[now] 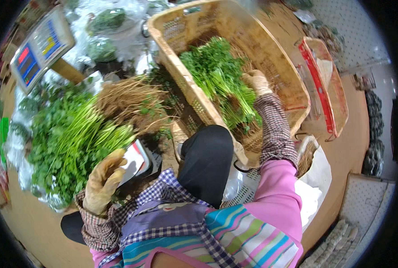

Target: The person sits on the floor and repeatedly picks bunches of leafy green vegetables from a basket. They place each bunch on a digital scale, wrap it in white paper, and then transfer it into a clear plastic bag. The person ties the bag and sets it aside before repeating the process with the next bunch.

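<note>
My left hand [104, 179], in a soiled pale work glove, is held with fingers curved and apart, nothing between them. It is beside a white tray-like corner [133, 160] and a heap of leafy green herbs, apparently coriander [75, 134], whose brown roots [132, 100] point right. My right hand [257, 82], gloved too, reaches into a yellow plastic crate [276, 43]. Its fingers curl against the right side of a pile of rooted green herbs [219, 70]. The fingertips are hidden, so a grip on the stems cannot be made out.
A digital scale display [39, 50] stands on a post at upper left. Clear bags of greens [101, 48] lie behind it. A red-edged crate [329, 90] is at right. Near my right elbow, a white sack [314, 174] holds brown roots. My bent knee [207, 160] touches the yellow crate's near side.
</note>
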The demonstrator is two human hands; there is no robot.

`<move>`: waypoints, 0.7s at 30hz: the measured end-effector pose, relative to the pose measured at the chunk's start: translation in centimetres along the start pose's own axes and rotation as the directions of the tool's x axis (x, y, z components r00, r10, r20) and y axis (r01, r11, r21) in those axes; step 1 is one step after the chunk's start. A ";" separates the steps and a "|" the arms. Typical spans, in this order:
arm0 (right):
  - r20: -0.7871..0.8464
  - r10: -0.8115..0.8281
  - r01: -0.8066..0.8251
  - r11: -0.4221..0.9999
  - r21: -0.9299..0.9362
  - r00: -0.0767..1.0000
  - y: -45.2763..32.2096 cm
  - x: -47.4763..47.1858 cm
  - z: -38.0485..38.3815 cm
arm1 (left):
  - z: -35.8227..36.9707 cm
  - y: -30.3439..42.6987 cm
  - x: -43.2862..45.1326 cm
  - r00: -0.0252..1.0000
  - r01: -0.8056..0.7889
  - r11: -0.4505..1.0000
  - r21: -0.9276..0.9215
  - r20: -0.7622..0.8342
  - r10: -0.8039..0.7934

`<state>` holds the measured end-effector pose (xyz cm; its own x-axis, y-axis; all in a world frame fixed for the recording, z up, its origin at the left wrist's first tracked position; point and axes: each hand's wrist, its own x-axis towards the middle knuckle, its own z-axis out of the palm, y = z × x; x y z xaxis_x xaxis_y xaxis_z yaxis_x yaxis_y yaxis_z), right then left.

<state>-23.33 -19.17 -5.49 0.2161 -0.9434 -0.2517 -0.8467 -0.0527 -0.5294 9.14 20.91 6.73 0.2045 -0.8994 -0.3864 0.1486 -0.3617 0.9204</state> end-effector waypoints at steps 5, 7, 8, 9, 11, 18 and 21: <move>0.124 0.037 0.004 0.949 -0.314 0.992 4.4 0.0 6.2 | 1.0 1.2 2.1 0.993 0.121 0.986 0.113 -0.014 -0.120; 0.083 -0.042 0.075 0.896 -0.438 0.996 3.4 -0.1 8.3 | 1.0 0.4 2.7 0.991 0.137 0.988 0.071 -0.014 -0.137; 0.131 -0.051 0.108 0.873 -0.475 0.990 3.3 0.1 9.2 | 0.9 -0.1 2.9 0.986 0.167 0.984 0.059 -0.015 -0.166; 0.198 0.016 0.088 0.858 -0.507 0.980 1.0 0.3 10.3 | 1.0 -0.5 3.0 0.986 0.160 0.983 0.086 -0.050 -0.156; 0.263 -0.007 0.155 0.825 -0.544 0.965 -2.1 0.3 12.4 | 1.1 -0.4 3.3 0.976 0.216 0.973 0.082 -0.035 -0.214; 0.413 -0.376 0.546 0.702 -0.458 0.829 5.3 5.5 20.0 | 2.2 1.8 4.7 0.972 0.197 0.954 0.225 0.086 -0.220; 0.284 0.121 -0.146 0.987 0.068 0.951 8.8 8.3 20.3 | -0.2 -2.6 5.2 0.963 -0.259 0.712 0.653 0.232 0.137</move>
<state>-19.17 -20.80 -28.69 0.2407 -0.8107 -0.5337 -0.8342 0.1083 -0.5407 9.98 17.20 2.36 -0.0073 -0.9727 -0.2318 -0.5790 -0.1849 0.7941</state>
